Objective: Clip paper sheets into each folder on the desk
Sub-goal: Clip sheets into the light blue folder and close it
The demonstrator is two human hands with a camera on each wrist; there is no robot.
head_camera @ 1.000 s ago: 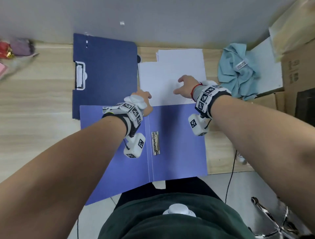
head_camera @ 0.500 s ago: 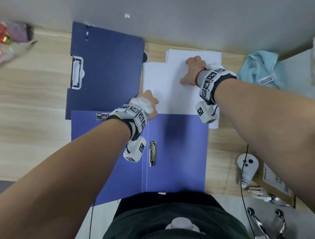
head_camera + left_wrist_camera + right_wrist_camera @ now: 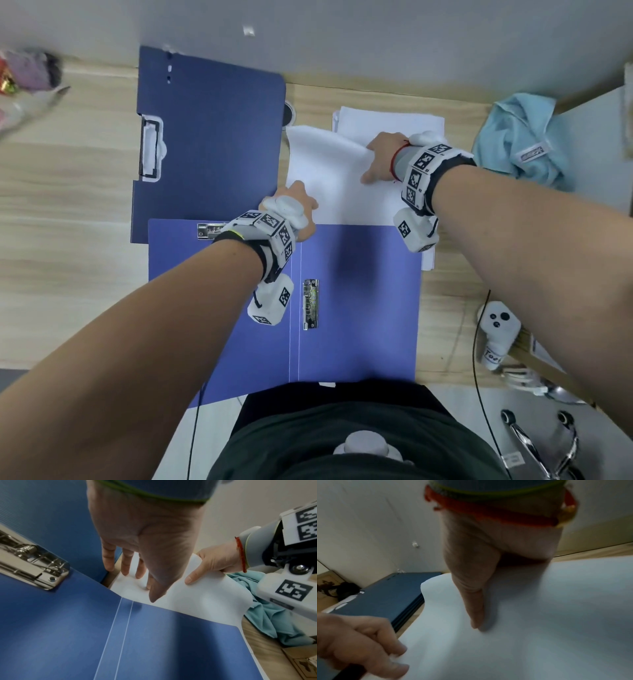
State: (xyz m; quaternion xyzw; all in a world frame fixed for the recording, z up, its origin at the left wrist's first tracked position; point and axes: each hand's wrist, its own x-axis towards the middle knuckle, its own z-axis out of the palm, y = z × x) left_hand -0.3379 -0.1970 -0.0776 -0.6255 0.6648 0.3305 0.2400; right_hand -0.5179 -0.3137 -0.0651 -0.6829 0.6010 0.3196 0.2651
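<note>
An open light-blue folder (image 3: 356,308) lies at the desk's near edge, with one metal clip (image 3: 310,304) by its spine and another (image 3: 209,230) at its top left. Behind it is a stack of white paper (image 3: 390,121). The top sheet (image 3: 325,171) is bowed upward. My right hand (image 3: 371,164) pinches that sheet (image 3: 205,601), thumb (image 3: 476,608) on top and fingers underneath. My left hand (image 3: 294,202) presses its fingertips (image 3: 137,573) on the sheet's near left corner, holding nothing. A dark-blue folder (image 3: 212,144) with a clip (image 3: 150,150) lies at the back left.
A teal cloth (image 3: 520,137) is bunched at the back right. A white controller (image 3: 498,329) with a cable lies at the desk's right edge, above a chair base (image 3: 534,442). Pink and red items (image 3: 24,75) sit at the far left. The wall runs close behind the desk.
My right hand went from lying flat on the paper to the stack's far side, and now pinches the top sheet and lifts it. My left hand stays at the sheet's near corner.
</note>
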